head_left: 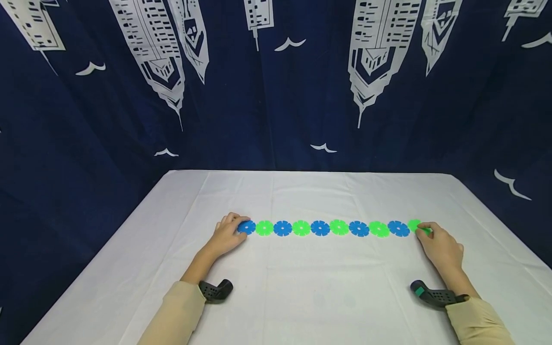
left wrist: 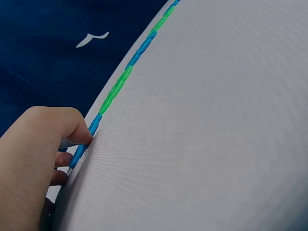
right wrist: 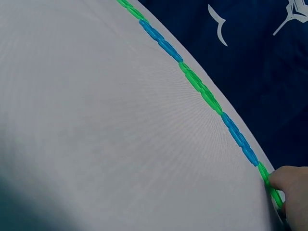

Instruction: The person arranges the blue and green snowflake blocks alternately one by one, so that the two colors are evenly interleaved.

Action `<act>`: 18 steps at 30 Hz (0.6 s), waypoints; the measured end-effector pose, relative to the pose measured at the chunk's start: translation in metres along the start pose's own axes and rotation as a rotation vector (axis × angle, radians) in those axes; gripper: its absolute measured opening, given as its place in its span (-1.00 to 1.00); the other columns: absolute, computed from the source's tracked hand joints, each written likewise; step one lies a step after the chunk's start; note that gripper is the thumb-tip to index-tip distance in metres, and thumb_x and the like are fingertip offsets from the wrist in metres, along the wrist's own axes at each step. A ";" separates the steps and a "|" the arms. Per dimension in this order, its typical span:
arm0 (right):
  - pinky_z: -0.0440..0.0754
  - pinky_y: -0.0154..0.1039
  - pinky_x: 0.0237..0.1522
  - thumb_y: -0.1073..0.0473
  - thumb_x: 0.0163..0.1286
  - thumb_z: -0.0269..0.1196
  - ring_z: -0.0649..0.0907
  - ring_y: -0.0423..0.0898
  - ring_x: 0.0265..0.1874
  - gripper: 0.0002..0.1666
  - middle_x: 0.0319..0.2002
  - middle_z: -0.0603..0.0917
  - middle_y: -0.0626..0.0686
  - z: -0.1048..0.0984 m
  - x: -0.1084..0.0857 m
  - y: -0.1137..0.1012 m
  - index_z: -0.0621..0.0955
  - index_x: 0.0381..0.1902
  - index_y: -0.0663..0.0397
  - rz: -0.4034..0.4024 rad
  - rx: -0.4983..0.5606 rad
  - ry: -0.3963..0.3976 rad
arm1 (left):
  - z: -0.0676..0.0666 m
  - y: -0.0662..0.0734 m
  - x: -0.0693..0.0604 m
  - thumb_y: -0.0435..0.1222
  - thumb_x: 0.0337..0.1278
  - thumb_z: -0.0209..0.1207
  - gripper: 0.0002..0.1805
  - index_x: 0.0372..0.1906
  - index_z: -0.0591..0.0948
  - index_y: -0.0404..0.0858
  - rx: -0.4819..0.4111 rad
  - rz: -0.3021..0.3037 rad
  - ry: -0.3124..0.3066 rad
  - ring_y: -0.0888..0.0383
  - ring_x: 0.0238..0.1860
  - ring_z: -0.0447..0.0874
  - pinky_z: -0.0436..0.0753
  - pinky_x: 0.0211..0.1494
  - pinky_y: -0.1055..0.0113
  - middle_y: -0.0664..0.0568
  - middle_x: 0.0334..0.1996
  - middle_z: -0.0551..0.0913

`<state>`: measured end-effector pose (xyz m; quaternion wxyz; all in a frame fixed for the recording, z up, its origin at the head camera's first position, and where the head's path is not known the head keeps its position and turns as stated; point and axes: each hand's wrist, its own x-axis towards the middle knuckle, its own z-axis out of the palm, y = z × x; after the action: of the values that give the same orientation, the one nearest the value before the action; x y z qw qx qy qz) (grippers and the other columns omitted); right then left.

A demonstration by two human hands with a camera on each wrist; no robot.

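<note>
A straight row of flower-shaped notched plastic discs, blue and green by turns, runs left to right across the white table. The discs adjoin edge to edge; whether they are slotted together is too small to tell. At the row's left end, my left hand pinches a blue disc by its outer edge, thumb on the near side in the left wrist view. My right hand pinches the green disc at the right end and covers part of it. Between them lie more pieces, such as a blue disc in the middle.
A white cloth with faint creases covers the table. Behind it hangs a dark blue curtain printed with white buildings and birds. Each wrist wears a black band device, one on the left and one on the right.
</note>
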<state>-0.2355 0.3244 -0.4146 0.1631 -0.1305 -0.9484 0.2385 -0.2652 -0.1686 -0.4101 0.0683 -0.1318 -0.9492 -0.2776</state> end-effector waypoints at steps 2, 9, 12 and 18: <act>0.17 0.08 -0.26 0.10 0.35 -0.01 0.50 0.24 -0.36 -0.56 -0.35 0.56 0.39 0.000 0.000 0.000 0.43 0.02 0.37 -0.002 -0.002 -0.001 | 0.000 0.000 0.000 -0.22 -0.05 0.08 -0.49 0.13 0.47 -0.15 0.003 -0.002 0.002 -0.01 0.08 0.30 0.23 0.06 0.09 -0.09 0.02 0.39; 0.16 0.06 -0.29 0.11 0.34 0.00 0.49 0.24 -0.37 -0.57 -0.37 0.56 0.38 0.000 -0.001 0.000 0.44 0.00 0.37 -0.020 -0.002 0.004 | 0.001 0.000 0.000 -0.23 -0.06 0.07 -0.49 0.13 0.47 -0.15 0.006 -0.012 0.002 0.01 0.06 0.31 0.24 0.05 0.10 -0.08 0.01 0.40; 0.16 0.06 -0.29 0.11 0.34 0.01 0.49 0.24 -0.37 -0.58 -0.37 0.56 0.38 0.000 -0.002 0.000 0.44 -0.01 0.36 -0.022 -0.003 0.004 | 0.002 0.000 0.000 -0.23 -0.06 0.08 -0.49 0.13 0.47 -0.15 0.012 -0.009 0.002 0.01 0.06 0.31 0.24 0.03 0.11 -0.08 0.01 0.40; 0.16 0.06 -0.29 0.12 0.34 0.01 0.48 0.21 -0.40 -0.59 -0.41 0.56 0.36 -0.001 -0.002 -0.001 0.45 -0.01 0.36 -0.027 0.000 0.009 | 0.001 -0.001 0.001 -0.22 -0.06 0.08 -0.48 0.13 0.47 -0.14 0.012 -0.003 0.001 0.01 0.06 0.30 0.24 0.02 0.11 -0.08 0.01 0.39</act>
<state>-0.2332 0.3232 -0.4144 0.1703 -0.1190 -0.9494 0.2356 -0.2662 -0.1684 -0.4112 0.0690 -0.1297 -0.9509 -0.2723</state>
